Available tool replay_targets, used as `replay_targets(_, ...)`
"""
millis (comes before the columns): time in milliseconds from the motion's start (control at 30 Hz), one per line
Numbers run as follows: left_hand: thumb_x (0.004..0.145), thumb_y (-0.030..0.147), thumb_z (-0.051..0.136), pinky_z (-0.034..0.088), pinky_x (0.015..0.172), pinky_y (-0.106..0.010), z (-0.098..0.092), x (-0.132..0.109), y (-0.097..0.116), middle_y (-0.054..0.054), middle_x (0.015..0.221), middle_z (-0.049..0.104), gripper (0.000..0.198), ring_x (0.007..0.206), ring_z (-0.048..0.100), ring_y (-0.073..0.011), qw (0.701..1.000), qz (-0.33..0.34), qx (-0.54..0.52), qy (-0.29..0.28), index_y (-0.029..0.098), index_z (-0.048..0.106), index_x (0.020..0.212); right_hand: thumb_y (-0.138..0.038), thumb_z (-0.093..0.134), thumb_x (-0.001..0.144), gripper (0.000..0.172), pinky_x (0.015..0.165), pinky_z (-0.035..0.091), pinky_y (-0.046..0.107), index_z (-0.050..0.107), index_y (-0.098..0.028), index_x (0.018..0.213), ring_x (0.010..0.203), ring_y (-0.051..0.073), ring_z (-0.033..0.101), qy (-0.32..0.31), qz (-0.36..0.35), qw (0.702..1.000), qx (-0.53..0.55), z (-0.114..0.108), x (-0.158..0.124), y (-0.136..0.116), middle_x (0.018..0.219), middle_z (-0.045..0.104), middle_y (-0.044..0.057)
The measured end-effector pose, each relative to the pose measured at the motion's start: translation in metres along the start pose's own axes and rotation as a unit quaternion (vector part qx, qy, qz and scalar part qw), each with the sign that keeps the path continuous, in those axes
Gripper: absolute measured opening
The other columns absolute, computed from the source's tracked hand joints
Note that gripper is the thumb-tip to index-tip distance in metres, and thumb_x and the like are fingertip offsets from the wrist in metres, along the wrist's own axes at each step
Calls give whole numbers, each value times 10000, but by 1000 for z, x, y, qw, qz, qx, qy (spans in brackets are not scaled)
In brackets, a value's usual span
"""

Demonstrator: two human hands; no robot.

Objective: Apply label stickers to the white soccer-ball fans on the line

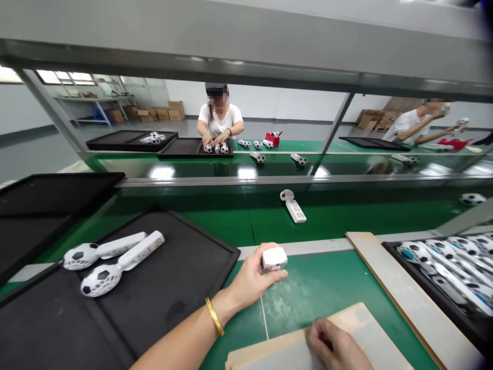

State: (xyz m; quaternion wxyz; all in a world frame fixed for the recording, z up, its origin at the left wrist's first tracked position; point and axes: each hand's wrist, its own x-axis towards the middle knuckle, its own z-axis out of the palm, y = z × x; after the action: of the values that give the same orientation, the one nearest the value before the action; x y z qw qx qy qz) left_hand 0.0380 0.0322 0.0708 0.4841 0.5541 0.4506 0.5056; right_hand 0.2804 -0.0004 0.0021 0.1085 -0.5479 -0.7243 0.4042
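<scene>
My left hand (252, 277), with a yellow bangle at the wrist, is closed around a white handheld device (274, 258). Its blunt white end faces me; the rest is hidden. Curled and slightly blurred, my right hand (334, 343) rests over a pale board (358, 324); whatever its fingers may pinch is hidden. On the black tray (185, 246) to the left lie two white devices with football-patterned heads, a rear one (80, 256) and a front one (100, 280). Another such device (296, 210) lies on the green belt beyond my left hand.
A black tray (419, 277) at right holds several similar devices, beside a long wooden strip (404, 293). Across the belt a co-worker (220, 118) handles devices over a tray (181, 148). Another person (414, 123) sits at far right. A metal frame (246, 67) spans overhead.
</scene>
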Motion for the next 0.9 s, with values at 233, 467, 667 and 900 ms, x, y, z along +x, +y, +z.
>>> replay_targets(233, 778, 209, 722, 412, 950, -318, 2, -9, 17, -51, 1185, 614, 404, 1079, 565, -216, 989, 59, 130, -50, 237, 589, 1158, -555, 537, 834, 369, 705, 451, 293, 488, -216, 698, 816, 213, 591, -51, -16, 966, 252, -36, -13, -46, 871, 647, 65)
replay_targets(467, 802, 206, 705, 417, 977, -309, 6, -18, 23, -28, 1193, 628, 378, 1102, 576, -205, 984, 53, 166, -41, 249, 593, 1160, -503, 547, 876, 307, 523, 395, 250, 542, -213, 777, 555, 133, 455, 84, -70, 960, 256, -65, -13, -136, 630, 478, -32)
replay_targets(667, 814, 252, 704, 448, 935, -307, 6, -22, 21, -41, 1165, 640, 361, 1067, 596, -210, 986, 58, 153, -23, 239, 593, 1156, -461, 556, 884, 280, 465, 318, 233, 535, -203, 778, 495, 103, 386, 115, -102, 963, 221, -55, 10, -142, 574, 456, -50)
replay_targets(900, 814, 247, 705, 451, 942, -328, 11, -23, 20, -60, 1156, 640, 359, 1071, 593, -223, 985, 74, 158, -4, 228, 590, 1153, -463, 565, 874, 278, 463, 332, 231, 541, -200, 787, 519, 113, 431, 144, -96, 960, 218, -47, 14, -136, 633, 526, -22)
